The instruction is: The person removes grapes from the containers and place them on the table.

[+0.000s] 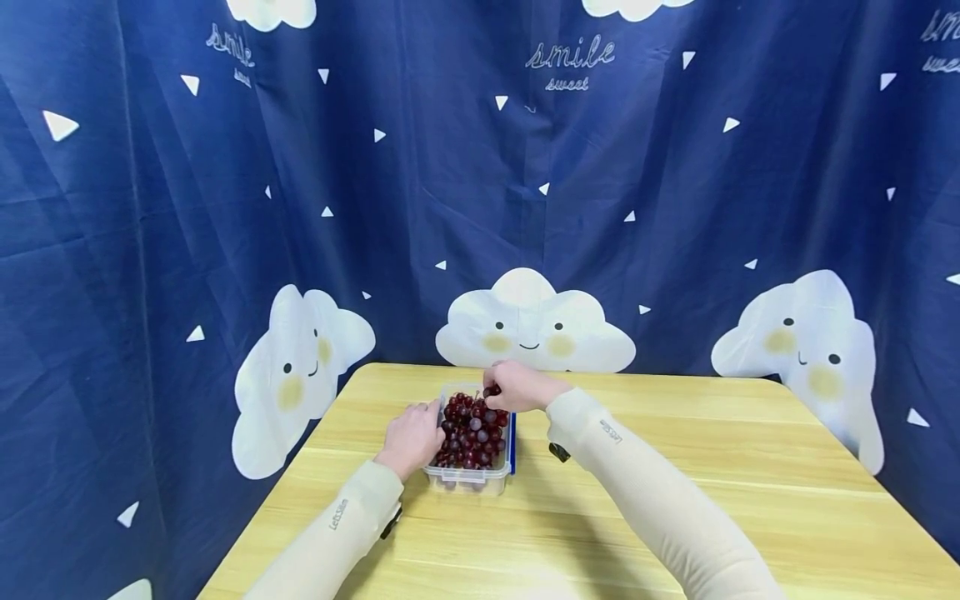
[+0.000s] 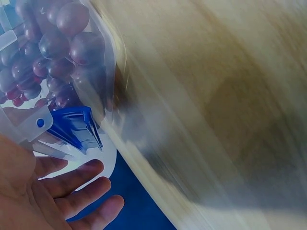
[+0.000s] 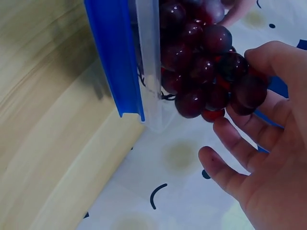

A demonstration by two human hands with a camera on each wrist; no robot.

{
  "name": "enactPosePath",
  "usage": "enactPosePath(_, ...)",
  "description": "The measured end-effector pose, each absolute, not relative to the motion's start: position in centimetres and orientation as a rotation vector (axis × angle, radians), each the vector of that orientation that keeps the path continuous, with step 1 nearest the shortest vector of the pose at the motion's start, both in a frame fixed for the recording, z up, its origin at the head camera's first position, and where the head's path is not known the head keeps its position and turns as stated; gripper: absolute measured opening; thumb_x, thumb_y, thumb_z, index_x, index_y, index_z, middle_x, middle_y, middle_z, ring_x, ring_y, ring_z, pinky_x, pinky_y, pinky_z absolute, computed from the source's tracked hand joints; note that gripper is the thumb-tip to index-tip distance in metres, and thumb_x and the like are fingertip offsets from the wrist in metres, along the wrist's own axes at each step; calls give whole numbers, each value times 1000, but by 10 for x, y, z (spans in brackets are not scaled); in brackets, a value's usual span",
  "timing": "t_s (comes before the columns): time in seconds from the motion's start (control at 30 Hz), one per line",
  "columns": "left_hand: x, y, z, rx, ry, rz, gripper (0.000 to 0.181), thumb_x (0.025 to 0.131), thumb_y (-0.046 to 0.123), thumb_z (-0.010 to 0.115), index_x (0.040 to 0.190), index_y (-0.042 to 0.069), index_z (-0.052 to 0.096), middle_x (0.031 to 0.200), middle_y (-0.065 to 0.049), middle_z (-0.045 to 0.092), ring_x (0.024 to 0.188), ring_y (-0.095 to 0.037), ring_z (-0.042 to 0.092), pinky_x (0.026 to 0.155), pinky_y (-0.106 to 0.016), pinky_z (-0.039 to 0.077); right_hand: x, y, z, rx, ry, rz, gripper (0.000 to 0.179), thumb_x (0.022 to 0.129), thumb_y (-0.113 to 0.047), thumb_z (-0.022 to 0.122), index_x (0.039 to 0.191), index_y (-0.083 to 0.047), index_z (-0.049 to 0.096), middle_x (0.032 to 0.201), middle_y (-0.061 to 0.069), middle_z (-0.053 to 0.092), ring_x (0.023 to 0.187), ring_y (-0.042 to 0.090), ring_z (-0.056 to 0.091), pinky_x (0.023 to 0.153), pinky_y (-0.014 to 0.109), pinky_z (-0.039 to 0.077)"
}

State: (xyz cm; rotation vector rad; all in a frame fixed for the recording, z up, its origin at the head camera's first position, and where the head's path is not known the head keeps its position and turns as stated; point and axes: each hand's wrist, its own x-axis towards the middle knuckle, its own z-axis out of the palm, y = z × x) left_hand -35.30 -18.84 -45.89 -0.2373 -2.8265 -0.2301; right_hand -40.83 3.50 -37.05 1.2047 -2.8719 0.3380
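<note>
A clear plastic container (image 1: 467, 477) full of dark red grapes (image 1: 471, 429) stands on the table. My left hand (image 1: 411, 437) is at the container's left wall; in the left wrist view its fingers (image 2: 88, 196) are spread and loosely extended near a blue clip flap (image 2: 72, 125). At the far right corner my right hand (image 1: 522, 387) holds part of the bunch just above the rim. In the right wrist view, thumb and fingers pinch the end grape of a cluster (image 3: 192, 72), the lower fingers apart from it. The left thumb is hidden in the left wrist view.
A second blue flap (image 3: 114, 62) hangs open along the container's right side. The light wooden table (image 1: 675, 475) reaches well to the right. Behind it hangs a dark blue curtain (image 1: 465, 225) with white clouds, close to the table's far edge.
</note>
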Motion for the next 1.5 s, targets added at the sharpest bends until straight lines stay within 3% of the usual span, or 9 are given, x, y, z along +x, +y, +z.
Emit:
enactPosePath(0.23,-352,-188,-458,-242,-2827,-228,54,89,20,62,141,5,56,124,-18,67,116,-35,62,88,-56,54,-412,36,-372,1225,-2891,366,11,90,-23,68,91,-12,66,100,0,56,79,13,54,74,28,49)
enactPosePath(0.4,-352,-188,-458,-235,-2822,-237,54,89,20,63,141,6,56,125,-18,67,117,-35,62,89,-56,54,-415,34,-375,1228,-2936,365,16,89,-28,65,85,-16,57,90,-1,54,72,12,50,69,27,45)
enactPosePath(0.83,-352,-185,-457,-233,-2818,-235,53,89,21,64,140,5,57,124,-19,67,116,-36,62,88,-57,54,-416,28,-379,1267,-2944,443,16,89,-28,64,87,-16,53,89,0,52,72,12,49,67,26,44)
enactPosePath(1.0,-352,-185,-456,-242,-2802,-233,53,88,20,65,138,5,58,121,-19,68,113,-36,63,86,-57,55,-416,29,-380,1300,-2916,465,15,88,-26,63,95,-14,57,93,-1,53,80,13,50,73,27,45)
enactPosePath(1.13,-351,-186,-457,-242,-2797,-228,52,88,19,65,137,5,59,119,-19,68,112,-36,63,85,-57,55,-413,29,-380,1319,-2930,472,27,89,-26,63,111,-11,65,106,-1,60,92,14,56,85,29,49)
enactPosePath(1.27,-350,-187,-457,-229,-2824,-225,53,89,21,64,139,6,57,123,-18,67,115,-35,62,87,-57,54,-412,31,-380,1303,-2972,438,32,88,-30,65,115,-14,71,117,0,62,101,13,58,93,30,50)
enactPosePath(1.5,-351,-187,-457,-222,-2834,-239,53,90,21,63,141,6,56,126,-19,66,118,-36,61,89,-57,54,-412,38,-377,1277,-3036,489,49,82,-28,72,128,-11,66,130,3,64,112,18,62,101,35,50)
